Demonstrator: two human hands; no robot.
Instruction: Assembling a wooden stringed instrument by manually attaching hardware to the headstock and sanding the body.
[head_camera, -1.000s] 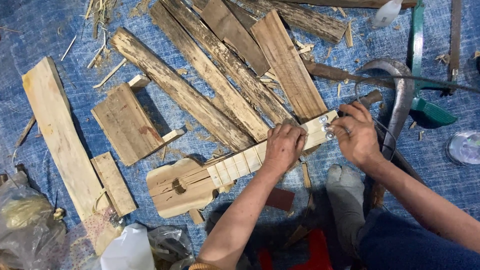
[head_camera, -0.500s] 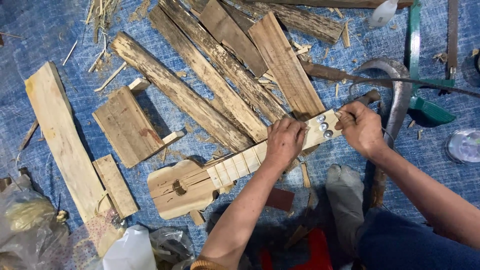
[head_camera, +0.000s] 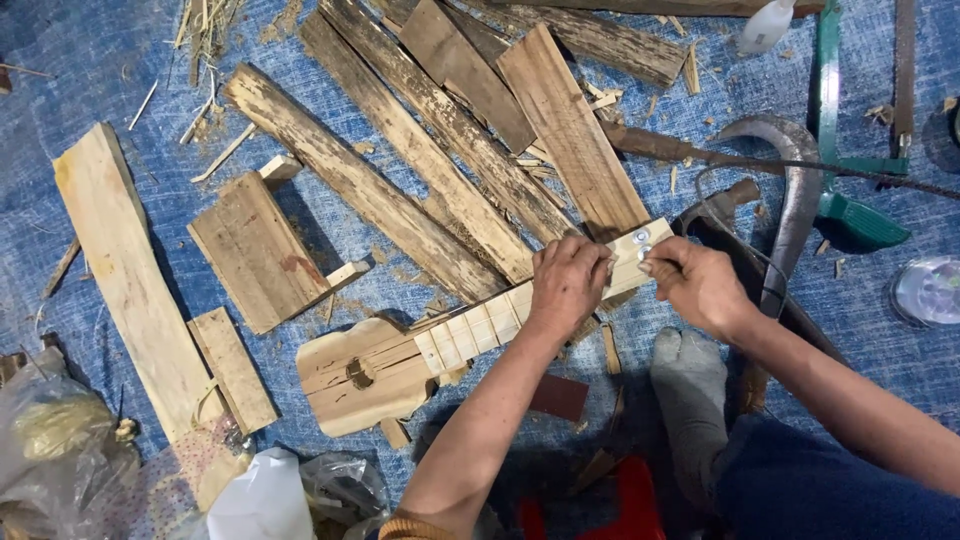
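A small handmade wooden guitar (head_camera: 400, 360) lies on the blue tarp, body to the left, fretted neck running up to the right. My left hand (head_camera: 566, 285) is wrapped over the neck near the headstock (head_camera: 640, 250), which carries shiny round metal fittings. My right hand (head_camera: 700, 285) pinches a small piece at the headstock's right edge; what it grips is too small to make out.
Rough weathered planks (head_camera: 440, 150) fan out above. A short board on blocks (head_camera: 262, 250) and a long pale plank (head_camera: 125, 275) lie left. A curved sickle blade (head_camera: 795, 195), a green-handled saw (head_camera: 830, 130), a grey-socked foot (head_camera: 690, 400) and plastic bags (head_camera: 70, 450) surround.
My right hand has shifted slightly left and closed in on the headstock. My left hand keeps its hold on the neck. The view has drifted a little.
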